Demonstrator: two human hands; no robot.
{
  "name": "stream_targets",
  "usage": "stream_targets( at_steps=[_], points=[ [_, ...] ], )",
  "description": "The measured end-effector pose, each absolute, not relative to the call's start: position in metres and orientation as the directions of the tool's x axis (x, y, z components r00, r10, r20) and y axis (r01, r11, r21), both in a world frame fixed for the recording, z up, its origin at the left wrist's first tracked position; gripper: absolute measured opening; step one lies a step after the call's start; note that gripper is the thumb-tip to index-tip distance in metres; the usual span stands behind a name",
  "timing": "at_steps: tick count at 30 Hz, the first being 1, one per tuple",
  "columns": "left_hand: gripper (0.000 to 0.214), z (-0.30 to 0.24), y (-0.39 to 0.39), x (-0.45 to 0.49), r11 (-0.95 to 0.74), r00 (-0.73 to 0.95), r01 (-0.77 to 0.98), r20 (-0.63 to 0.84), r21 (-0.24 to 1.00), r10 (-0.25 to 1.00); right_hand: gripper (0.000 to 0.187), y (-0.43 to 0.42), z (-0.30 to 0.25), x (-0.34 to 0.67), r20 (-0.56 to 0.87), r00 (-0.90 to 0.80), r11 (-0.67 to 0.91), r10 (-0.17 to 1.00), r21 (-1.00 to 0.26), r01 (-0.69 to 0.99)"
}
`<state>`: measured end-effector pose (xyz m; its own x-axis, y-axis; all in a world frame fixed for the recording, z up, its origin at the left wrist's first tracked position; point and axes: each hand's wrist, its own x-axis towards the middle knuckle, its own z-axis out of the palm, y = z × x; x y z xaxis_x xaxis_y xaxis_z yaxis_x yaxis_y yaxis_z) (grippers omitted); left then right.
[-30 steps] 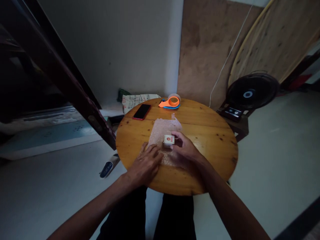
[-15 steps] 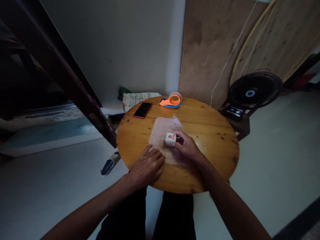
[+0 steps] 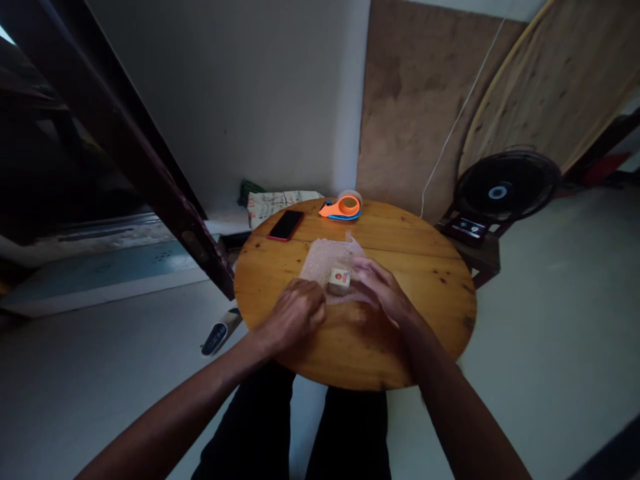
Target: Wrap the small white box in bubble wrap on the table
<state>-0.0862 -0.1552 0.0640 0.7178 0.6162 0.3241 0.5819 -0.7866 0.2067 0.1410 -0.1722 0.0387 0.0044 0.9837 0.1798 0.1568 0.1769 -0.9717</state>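
A small white box [image 3: 339, 281] with a red-orange mark lies on a sheet of bubble wrap [image 3: 320, 257] on the round wooden table. The sheet's near part is folded up over the box, which looks dulled through the clear film. At the near left edge, my left hand [image 3: 300, 308] is closed on the bubble wrap. My right hand [image 3: 385, 290] is just right of the box, its fingers stretched out beside the sheet's right edge. Whether they touch the film I cannot tell.
Toward the back of the round table [image 3: 425, 320] stands an orange and blue tape dispenser [image 3: 343, 207]. A red-edged phone [image 3: 286, 225] lies at the back left. Beyond the table's right side is a black fan [image 3: 500, 190]; a printed sack [image 3: 275, 203] lies behind.
My right hand has let go of the box and opened. The bubble wrap's near edge has been lifted away from me over the box, with my left hand closed on it.
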Motion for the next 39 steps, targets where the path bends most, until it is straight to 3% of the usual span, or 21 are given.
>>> stream_targets(
  at_steps=[3,6,9,11,15,19,25,32,39],
  points=[
    [0.016,0.080,-0.131,-0.074,-0.719,0.666,0.652,0.273,0.241,0.694,0.045,-0.176,0.047,0.149,0.201,-0.063,0.206,0.978,-0.975,0.078],
    [0.017,0.086,-0.110,-0.060,-0.612,0.581,0.727,0.195,0.311,0.790,0.054,-0.174,0.045,0.149,0.153,-0.052,0.160,0.987,-0.971,0.180],
    [0.017,0.085,-0.100,-0.056,-0.554,0.544,0.730,0.151,0.401,0.826,0.034,-0.166,0.034,0.145,0.104,0.099,0.067,0.990,-0.943,0.327],
    [0.019,0.083,-0.099,-0.061,-0.550,0.552,0.680,0.155,0.486,0.819,0.023,-0.161,0.027,0.142,0.119,0.159,0.052,0.980,-0.925,0.376],
    [0.036,0.079,-0.095,-0.070,-0.562,0.591,0.593,0.162,0.577,0.790,0.017,-0.159,0.025,0.140,0.133,0.205,0.040,0.970,-0.914,0.404],
    [0.018,0.066,-0.082,-0.061,-0.560,0.632,0.420,0.213,0.714,0.745,0.017,-0.163,0.034,0.139,0.075,0.181,0.006,0.981,-0.934,0.358],
    [0.017,0.047,-0.072,-0.044,-0.326,0.618,0.195,0.142,0.925,0.773,0.026,-0.167,0.041,0.136,-0.016,0.167,-0.056,0.986,-0.970,0.239],
    [0.023,0.047,-0.086,-0.049,-0.182,0.611,0.079,0.097,0.980,0.786,0.025,-0.173,0.044,0.138,-0.091,0.136,-0.117,0.987,-0.973,0.199],
    [0.022,0.045,-0.093,-0.055,-0.198,0.622,0.059,0.119,0.979,0.774,0.026,-0.173,0.049,0.138,-0.077,0.080,-0.097,0.994,-0.954,0.283]
  ],
)
